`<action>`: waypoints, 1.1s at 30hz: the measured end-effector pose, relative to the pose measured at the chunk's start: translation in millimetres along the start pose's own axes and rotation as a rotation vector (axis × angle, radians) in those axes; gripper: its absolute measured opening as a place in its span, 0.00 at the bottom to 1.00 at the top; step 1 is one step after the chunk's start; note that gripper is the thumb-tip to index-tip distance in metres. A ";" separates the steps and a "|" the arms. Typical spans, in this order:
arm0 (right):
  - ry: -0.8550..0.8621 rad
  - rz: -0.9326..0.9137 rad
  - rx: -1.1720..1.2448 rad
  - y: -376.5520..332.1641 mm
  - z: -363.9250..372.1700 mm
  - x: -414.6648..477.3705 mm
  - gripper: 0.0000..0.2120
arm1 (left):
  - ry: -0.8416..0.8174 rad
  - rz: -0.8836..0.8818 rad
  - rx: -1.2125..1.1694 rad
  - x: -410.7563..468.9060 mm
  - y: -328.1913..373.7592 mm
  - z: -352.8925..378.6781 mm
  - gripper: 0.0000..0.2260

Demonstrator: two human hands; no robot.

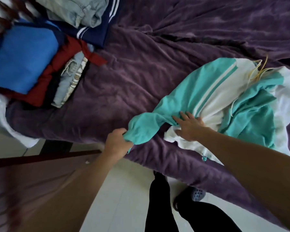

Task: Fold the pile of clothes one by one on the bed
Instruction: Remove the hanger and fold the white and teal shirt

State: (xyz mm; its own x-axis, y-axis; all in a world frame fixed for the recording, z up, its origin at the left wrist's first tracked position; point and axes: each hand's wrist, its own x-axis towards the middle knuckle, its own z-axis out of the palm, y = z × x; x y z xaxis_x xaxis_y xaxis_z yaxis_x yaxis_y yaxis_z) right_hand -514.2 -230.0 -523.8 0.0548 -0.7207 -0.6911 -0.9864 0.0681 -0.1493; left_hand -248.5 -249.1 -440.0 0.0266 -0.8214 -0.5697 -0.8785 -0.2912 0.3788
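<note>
Teal-and-white striped jacket (208, 91), soft fabric, crumpled, with yellow drawstring cords (258, 69) at its far end. It lies on the purple plush bedspread (141, 72) at 3 to 4 o'clock in the view, close to the bed's near edge.

Teal sleeve (144, 129) of the jacket: drawn out from the bundle toward 8 o'clock, its cuff end inside the left hand (117, 143). The left fingers (122, 131) are curled tight round the cuff and grip it. The cloth bunches just beyond the knuckles, at 2 o'clock of the fist.

Right hand (189, 128): palm down on the jacket, where the sleeve meets the white body panel. The right fingers (182, 115) are straight and spread, pointing to 10 o'clock. They press the cloth to the bed and grasp nothing. Teal fabric lies under the fingers, white fabric under the palm and at 6 o'clock of it. The two hands are near each other, with the sleeve running between them.

Stack of folded clothes at 10 o'clock, well apart from the jacket:
- bright blue folded top (23, 57) uppermost
- dark red garment (45, 84) beneath it
- pale blue and cream patterned pieces (72, 76) showing at the stack's 4 o'clock edge

Navy garment with white stripes (97, 30) at 11 o'clock, with a pale washed denim piece (74, 10) lying on it.

White cloth (0, 114) at 9 o'clock, too blurred to tell what kind.

Pale tiled floor (124, 198) at 6 o'clock. Black trouser legs (159, 206) and a grey perforated slipper (197, 194) stand on it beside the bed's edge.
</note>
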 end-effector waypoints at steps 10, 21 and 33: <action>-0.031 0.007 0.016 29.1 7.1 -57.0 0.36 | 0.226 0.700 0.711 -48.2 -66.1 -22.3 0.21; 0.048 -0.005 0.138 -6.3 26.8 -41.7 0.33 | 0.016 -0.032 0.313 -5.8 -19.0 13.3 0.14; 0.455 0.364 0.861 56.1 11.2 -70.5 0.20 | -0.256 0.077 -0.651 22.1 226.9 -2.8 0.04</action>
State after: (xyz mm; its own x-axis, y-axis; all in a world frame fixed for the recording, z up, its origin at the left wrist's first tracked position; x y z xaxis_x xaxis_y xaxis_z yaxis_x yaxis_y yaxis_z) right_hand -571.7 -167.6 -491.4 -0.4640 -0.7383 -0.4896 -0.4779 0.6740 -0.5634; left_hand -446.0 -334.7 -364.5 -0.2070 -0.7336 -0.6473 -0.4074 -0.5369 0.7387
